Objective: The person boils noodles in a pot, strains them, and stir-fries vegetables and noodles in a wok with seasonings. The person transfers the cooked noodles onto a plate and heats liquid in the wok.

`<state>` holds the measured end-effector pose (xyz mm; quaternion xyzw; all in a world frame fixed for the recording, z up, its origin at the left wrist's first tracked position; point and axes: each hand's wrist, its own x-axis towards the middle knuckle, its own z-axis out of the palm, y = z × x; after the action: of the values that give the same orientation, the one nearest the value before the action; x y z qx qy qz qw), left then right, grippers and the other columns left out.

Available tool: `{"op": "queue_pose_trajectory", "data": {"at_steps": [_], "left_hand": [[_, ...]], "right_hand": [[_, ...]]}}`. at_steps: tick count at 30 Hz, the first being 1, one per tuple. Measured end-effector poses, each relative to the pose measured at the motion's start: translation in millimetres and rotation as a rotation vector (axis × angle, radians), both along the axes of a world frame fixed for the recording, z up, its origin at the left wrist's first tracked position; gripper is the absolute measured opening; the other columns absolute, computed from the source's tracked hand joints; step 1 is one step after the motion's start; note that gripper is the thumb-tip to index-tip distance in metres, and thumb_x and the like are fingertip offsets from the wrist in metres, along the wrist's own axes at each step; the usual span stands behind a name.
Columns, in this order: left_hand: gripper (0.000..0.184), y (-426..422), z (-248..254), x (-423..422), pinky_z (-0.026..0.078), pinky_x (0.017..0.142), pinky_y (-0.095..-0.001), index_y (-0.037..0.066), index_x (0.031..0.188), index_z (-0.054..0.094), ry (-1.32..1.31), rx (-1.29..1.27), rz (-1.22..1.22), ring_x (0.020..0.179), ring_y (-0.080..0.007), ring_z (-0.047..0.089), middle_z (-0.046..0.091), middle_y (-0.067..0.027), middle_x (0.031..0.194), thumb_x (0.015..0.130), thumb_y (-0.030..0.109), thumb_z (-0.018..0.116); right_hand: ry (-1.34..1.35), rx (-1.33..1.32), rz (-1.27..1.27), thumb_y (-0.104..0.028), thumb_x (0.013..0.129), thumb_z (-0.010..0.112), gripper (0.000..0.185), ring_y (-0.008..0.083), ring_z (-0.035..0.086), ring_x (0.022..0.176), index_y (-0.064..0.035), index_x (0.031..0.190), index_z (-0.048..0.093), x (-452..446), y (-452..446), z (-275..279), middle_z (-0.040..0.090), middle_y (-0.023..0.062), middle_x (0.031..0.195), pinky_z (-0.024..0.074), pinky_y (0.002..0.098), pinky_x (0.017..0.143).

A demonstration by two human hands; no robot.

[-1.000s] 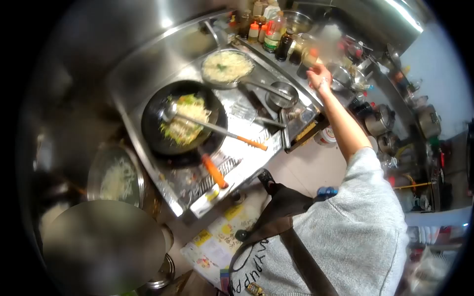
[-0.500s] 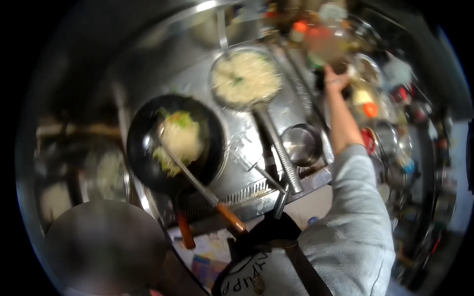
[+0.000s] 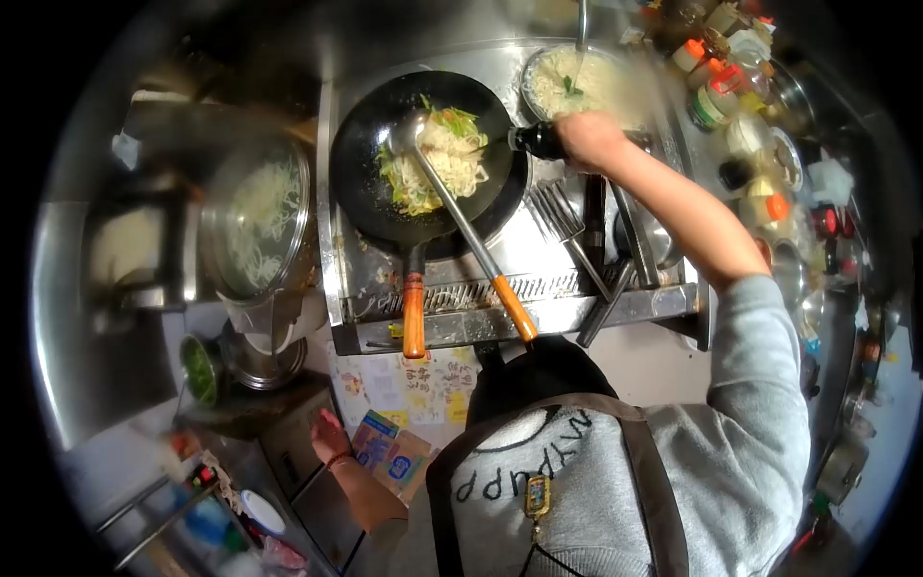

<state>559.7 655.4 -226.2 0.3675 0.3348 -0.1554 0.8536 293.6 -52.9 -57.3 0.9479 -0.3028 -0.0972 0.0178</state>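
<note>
My right hand (image 3: 588,142) is closed around a dark bottle (image 3: 540,141), tilted sideways with its neck over the rim of the black wok (image 3: 361,192). Noodles with green vegetables (image 3: 450,159) lie in the wok. A ladle (image 3: 450,200) with a wooden grip rests in it, its bowl against the food. The wok's wooden handle (image 3: 413,313) points toward me. Low at my side, my left hand (image 3: 330,435) hangs with its fingers loosely apart, holding nothing.
A pan of pale noodles (image 3: 567,87) sits at the back of the steel stove (image 3: 452,306), with a slotted turner (image 3: 558,213) in front. Condiment bottles (image 3: 716,96) crowd the right side. At left are a pot of noodles (image 3: 264,231) and a container of greens (image 3: 200,373).
My right hand has come back from the condiments on the right to the wok, now with the dark bottle. My left hand has come into view. The camera view has shifted.
</note>
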Motion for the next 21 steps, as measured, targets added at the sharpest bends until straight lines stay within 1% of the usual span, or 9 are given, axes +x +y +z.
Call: {"op": "queue_pose_trajectory", "data": {"at_steps": [2,5,8,11,13,14,17,18,21], "left_hand": [[0.039,25,-20,4,0.029,0.107,-0.036,-0.006,0.127,0.04,-0.097,-0.009,-0.121,0.128,-0.0248,0.035,0.039,-0.0169,0.136,0.095,0.014,0.033],[0.037,52,-6,-12,0.027,0.108,-0.0358,-0.006,0.123,0.044,0.005,0.058,-0.012,0.127,-0.0261,0.035,0.039,-0.0178,0.136,0.095,0.015,0.031],[0.039,145,-57,-9,0.027,0.107,-0.0356,-0.007,0.125,0.043,0.064,-0.687,0.411,0.127,-0.0262,0.035,0.04,-0.0173,0.135,0.095,0.016,0.031],[0.039,129,-46,-23,0.032,0.104,-0.036,-0.007,0.124,0.044,0.007,0.074,0.13,0.125,-0.0261,0.037,0.04,-0.0177,0.135,0.095,0.016,0.034],[0.038,114,-46,-26,0.038,0.098,-0.0368,-0.008,0.122,0.044,0.031,0.209,0.052,0.121,-0.0267,0.041,0.043,-0.0179,0.132,0.095,0.018,0.036],[0.038,102,-44,-26,0.041,0.095,-0.0371,-0.008,0.121,0.045,0.041,0.279,0.011,0.119,-0.0271,0.044,0.044,-0.0181,0.131,0.095,0.018,0.037],[0.035,59,-46,-19,0.048,0.083,-0.038,-0.002,0.112,0.054,0.078,0.302,-0.095,0.103,-0.0309,0.056,0.058,-0.0214,0.113,0.095,0.023,0.037],[0.034,45,-45,-18,0.048,0.082,-0.0376,-0.001,0.111,0.055,-0.019,0.423,-0.197,0.101,-0.0312,0.057,0.059,-0.0213,0.11,0.095,0.024,0.038],[0.033,8,-61,5,0.049,0.081,-0.0362,0.003,0.109,0.059,-0.319,0.768,-0.528,0.096,-0.0323,0.059,0.062,-0.0213,0.099,0.095,0.027,0.041]], "right_hand": [[-0.02,-0.042,-0.013,-0.012,0.074,0.057,0.02,0.0278,0.067,0.077,-0.006,0.093,0.059,19,3,-12,0.067,0.0129,0.08,0.0531,0.0389,0.068],[-0.056,-0.08,-0.038,-0.013,0.074,0.058,0.02,0.0283,0.067,0.077,-0.0054,0.093,0.058,33,14,-12,0.067,0.0141,0.082,0.0531,0.0391,0.068],[-0.066,-0.054,-0.03,-0.015,0.073,0.059,0.023,0.0296,0.066,0.078,-0.0045,0.094,0.058,32,26,-3,0.067,0.015,0.082,0.0527,0.0399,0.068],[-0.103,0.016,-0.037,-0.023,0.072,0.065,0.03,0.0309,0.066,0.079,-0.0035,0.094,0.057,25,26,-4,0.066,0.0159,0.083,0.052,0.0398,0.07],[-0.145,0.049,-0.029,-0.028,0.071,0.069,0.037,0.0319,0.065,0.081,-0.0025,0.094,0.057,12,24,-4,0.066,0.0171,0.084,0.0514,0.0401,0.071],[-0.206,0.105,-0.082,-0.037,0.066,0.074,0.049,0.0341,0.063,0.084,-0.0011,0.095,0.057,6,22,-5,0.065,0.0195,0.086,0.0505,0.0396,0.074],[-0.469,0.321,-0.203,-0.04,0.065,0.076,0.055,0.0345,0.063,0.086,-0.0005,0.098,0.058,-20,25,4,0.064,0.0206,0.088,0.0498,0.0386,0.077],[-0.628,0.448,-0.238,-0.045,0.064,0.077,0.062,0.0332,0.063,0.089,-0.0011,0.105,0.058,-32,27,10,0.065,0.0201,0.09,0.0487,0.0358,0.082],[-1.023,0.701,-0.327,-0.036,0.065,0.08,0.061,0.0203,0.062,0.093,-0.003,0.111,0.058,-69,36,42,0.066,0.0116,0.099,0.0472,0.0324,0.086]]}}
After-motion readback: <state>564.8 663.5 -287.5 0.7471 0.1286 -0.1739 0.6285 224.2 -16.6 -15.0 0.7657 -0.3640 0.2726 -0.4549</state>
